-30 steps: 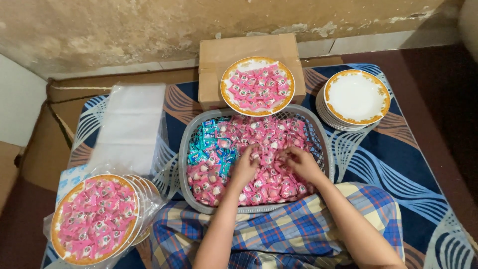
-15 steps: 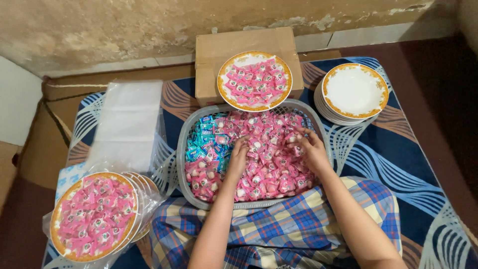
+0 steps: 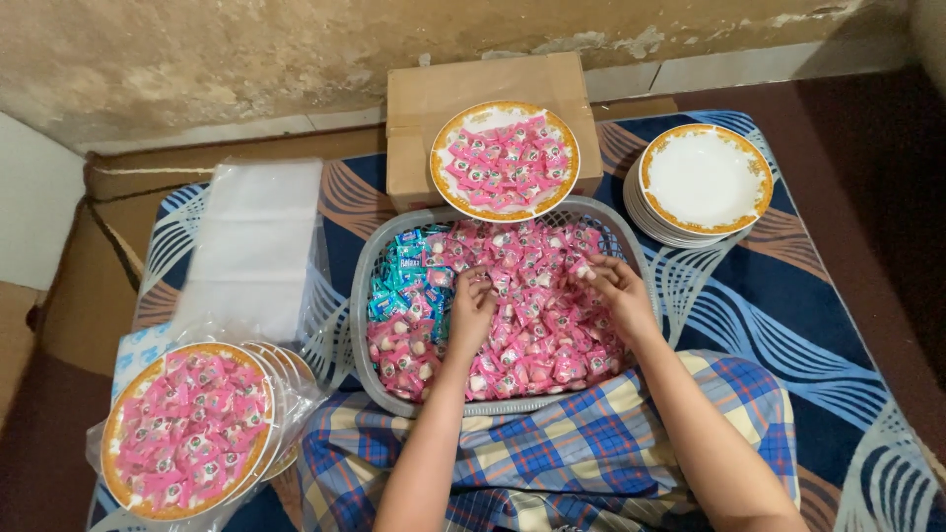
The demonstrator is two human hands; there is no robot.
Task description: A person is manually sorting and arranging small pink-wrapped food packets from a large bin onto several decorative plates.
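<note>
Both hands work inside the grey basket (image 3: 361, 325) of pink sweets (image 3: 532, 315). The left hand (image 3: 471, 313) has its grip pinched on sweets; the right hand (image 3: 616, 296) likewise, at 3 o'clock. A filled plate (image 3: 505, 160) sits on a cardboard box (image 3: 414, 99) at 12 o'clock, within reach. A patterned blue mat (image 3: 788, 315) covers the floor beneath a worn wall (image 3: 246, 59).

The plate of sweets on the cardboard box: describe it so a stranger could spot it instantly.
Find the grey basket of sweets; behind it stands a cardboard box. The plate lies on it, gold-rimmed, holding pink sweets. The other filled plate is bagged, lower left.
</note>
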